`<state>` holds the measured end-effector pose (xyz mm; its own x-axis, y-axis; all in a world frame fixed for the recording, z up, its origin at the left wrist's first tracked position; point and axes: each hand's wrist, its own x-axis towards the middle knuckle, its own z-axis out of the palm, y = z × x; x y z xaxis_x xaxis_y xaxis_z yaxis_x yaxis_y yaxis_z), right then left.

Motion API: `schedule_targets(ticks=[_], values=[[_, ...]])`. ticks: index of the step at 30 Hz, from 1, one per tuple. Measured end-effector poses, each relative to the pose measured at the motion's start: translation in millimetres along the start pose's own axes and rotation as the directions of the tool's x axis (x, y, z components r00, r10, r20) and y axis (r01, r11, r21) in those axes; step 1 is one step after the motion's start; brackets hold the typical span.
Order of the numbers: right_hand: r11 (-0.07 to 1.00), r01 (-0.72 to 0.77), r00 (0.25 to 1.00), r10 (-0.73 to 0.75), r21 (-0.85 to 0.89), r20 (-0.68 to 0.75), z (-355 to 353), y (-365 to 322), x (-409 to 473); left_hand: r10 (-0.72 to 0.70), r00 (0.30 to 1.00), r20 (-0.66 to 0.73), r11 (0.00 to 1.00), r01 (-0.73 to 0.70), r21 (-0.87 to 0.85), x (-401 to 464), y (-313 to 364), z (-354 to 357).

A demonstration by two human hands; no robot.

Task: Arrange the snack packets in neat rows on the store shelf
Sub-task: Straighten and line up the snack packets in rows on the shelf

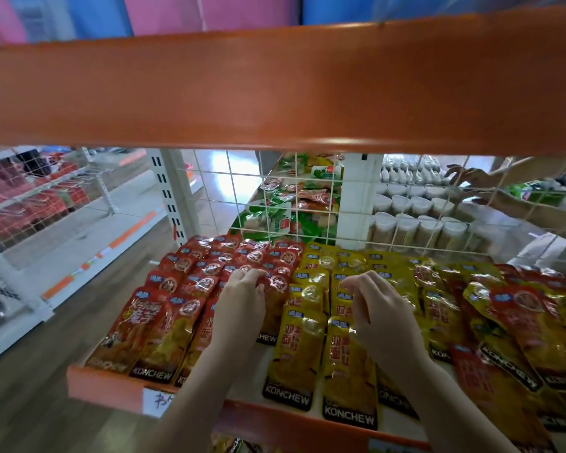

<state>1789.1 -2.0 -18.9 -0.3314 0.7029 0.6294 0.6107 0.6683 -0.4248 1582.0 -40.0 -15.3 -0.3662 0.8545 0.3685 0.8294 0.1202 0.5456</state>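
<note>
- While both bare arms reach over the orange-edged white store shelf, the left hand rests with fingers curled on the glossy red snack packets; whether it grips one cannot be told.
- The right hand hovers over the glossy yellow snack packets, fingers curled loosely, grasping nothing visible.
- Mixed red and yellow packets lie overlapped at the right.
- A white wire grid backs the shelf.
</note>
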Motion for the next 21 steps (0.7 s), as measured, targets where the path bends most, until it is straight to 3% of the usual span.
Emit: schedule_targets(ticks=[11,21], values=[[0.995,0.085,0.996,-0.085,-0.046,-0.009,4,2,0,0.043,0.995,0.091,0.952,-0.069,0.297,-12,4,9],[0.998,0.043,0.999,-0.042,-0.034,0.032,2,1,-2,0.076,0.991,0.114,0.944,-0.108,0.311,-15,2,8]])
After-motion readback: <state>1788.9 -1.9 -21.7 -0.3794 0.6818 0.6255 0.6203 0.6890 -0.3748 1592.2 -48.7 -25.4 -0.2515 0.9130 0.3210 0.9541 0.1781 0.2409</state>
